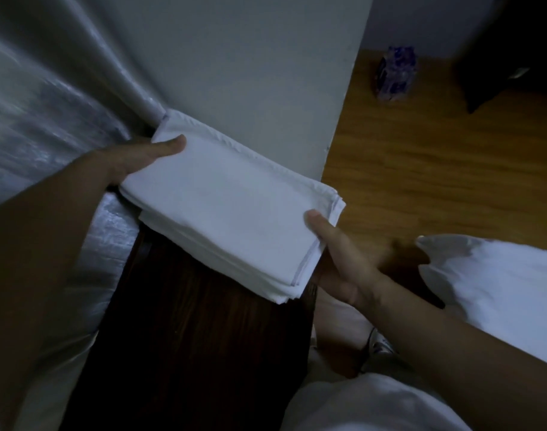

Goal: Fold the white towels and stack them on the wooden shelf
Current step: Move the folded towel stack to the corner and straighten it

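1. Your left hand (pixel 138 158) holds the far-left corner of a folded white towel (pixel 228 209): the thumb lies flat on top and the fingers are hidden beneath the cloth.
2. Your right hand (pixel 337 259) grips the towel's near-right edge the same way, thumb pressed on the top face, fingers curled out of sight underneath.
3. The towel is folded into a flat rectangle, with several layered edges showing at its near-right corner and a thin stitched border along the right side.
4. It sits over the far end of the dark wooden shelf (pixel 188 337); whether it rests on the shelf or is just above it, you cannot tell.
5. Its far edge lies against the pale wall (pixel 250 73).
6. A silvery curtain (pixel 48 104) hangs at the left, touching the towel's far-left corner.
7. More white cloth (pixel 496 281) lies crumpled to your right, near your right forearm.
8. On the wooden floor (pixel 437 150) beyond, a small blue-and-white packet (pixel 395 74) stands by the wall.
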Available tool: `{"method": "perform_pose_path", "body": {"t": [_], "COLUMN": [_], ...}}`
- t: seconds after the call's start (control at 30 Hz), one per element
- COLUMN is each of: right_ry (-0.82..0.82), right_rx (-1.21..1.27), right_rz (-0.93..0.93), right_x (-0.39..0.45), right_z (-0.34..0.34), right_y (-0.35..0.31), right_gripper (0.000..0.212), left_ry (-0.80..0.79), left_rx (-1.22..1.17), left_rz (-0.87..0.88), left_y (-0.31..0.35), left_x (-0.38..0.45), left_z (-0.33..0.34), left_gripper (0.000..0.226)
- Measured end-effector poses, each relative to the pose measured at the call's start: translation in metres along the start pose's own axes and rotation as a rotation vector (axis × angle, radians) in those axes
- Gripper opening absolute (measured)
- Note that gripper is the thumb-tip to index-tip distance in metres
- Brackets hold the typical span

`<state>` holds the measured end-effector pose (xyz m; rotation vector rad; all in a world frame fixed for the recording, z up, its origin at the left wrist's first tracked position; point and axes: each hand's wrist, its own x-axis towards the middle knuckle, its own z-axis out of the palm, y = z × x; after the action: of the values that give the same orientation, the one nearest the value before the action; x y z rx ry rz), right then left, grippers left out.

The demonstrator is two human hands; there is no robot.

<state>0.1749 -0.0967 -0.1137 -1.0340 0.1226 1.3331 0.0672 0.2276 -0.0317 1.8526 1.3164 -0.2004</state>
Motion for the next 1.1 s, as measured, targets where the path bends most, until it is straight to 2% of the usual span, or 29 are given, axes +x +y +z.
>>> {"method": "perform_pose_path", "body": {"t": [0.17,0.23,0.3,0.37,0.43,0.5,0.57,0.63,0.7,0.8,0.9,0.97,1.03,1.1], "right_ry": [0.119,0.206,0.354,0.543,0.635,0.536,0.354,0.175,0.005,-0.193,-0.34,-0.427,-0.456,-0.444], "right_rx": [-0.089,-0.158,-0.217,-0.261,-0.394,-0.653,-0.871,-1.04,-1.127,-1.103,-1.028,-1.019,-0.978,-0.94], "right_rz": [0.026,0.01,-0.04,-0.196,-0.431,-0.615,-0.645,-0.552,-0.406,-0.212,-0.097,-0.061,-0.072,-0.098], "right_x": [0.004,0.001,-0.001,-0.001,0.0,0.003,0.014,0.028,0.043,0.052,0.058,0.068,0.077,0.084], "right_z": [0.001,0.002,-0.002,-0.009,-0.015,-0.016,-0.011,-0.004,-0.004,-0.019,-0.034,-0.036,-0.031,-0.022], "right_y": [0.004,0.001,-0.006,-0.016,-0.027,-0.042,-0.058,-0.073,-0.08,-0.074,-0.075,-0.085,-0.097,-0.104], "right_gripper": [0.066,0.078,0.094,0.086,0.061,0.047,0.039,0.039,0.04,0.032,0.048,0.049,0.05,0.061], "left_ry": [-0.025,-0.028,-0.009,0.133,0.423,0.63,0.608,0.46,0.359,0.398,0.455,0.595,0.763,0.843], "left_rx": [0.138,0.153,0.283,0.542,0.781,0.785,0.618,0.493,0.643,0.774,0.68,0.567,0.38,0.014], "left_rz": [0.02,0.054,0.065,0.131,0.3,0.524,0.668,0.644,0.536,0.523,0.556,0.448,0.253,0.038], "left_y": [-0.01,-0.007,-0.004,-0.001,0.001,0.011,0.028,0.037,0.029,0.001,-0.01,-0.012,-0.014,-0.019], "left_x": [0.012,0.019,0.026,0.023,0.014,-0.012,-0.046,-0.07,-0.079,-0.075,-0.076,-0.086,-0.099,-0.111], "left_z": [-0.005,-0.009,-0.013,-0.012,-0.001,0.027,0.072,0.121,0.16,0.185,0.184,0.181,0.183,0.191], "left_gripper": [0.106,0.109,0.109,0.108,0.084,0.06,0.061,0.076,0.084,0.086,0.086,0.083,0.083,0.093]}}
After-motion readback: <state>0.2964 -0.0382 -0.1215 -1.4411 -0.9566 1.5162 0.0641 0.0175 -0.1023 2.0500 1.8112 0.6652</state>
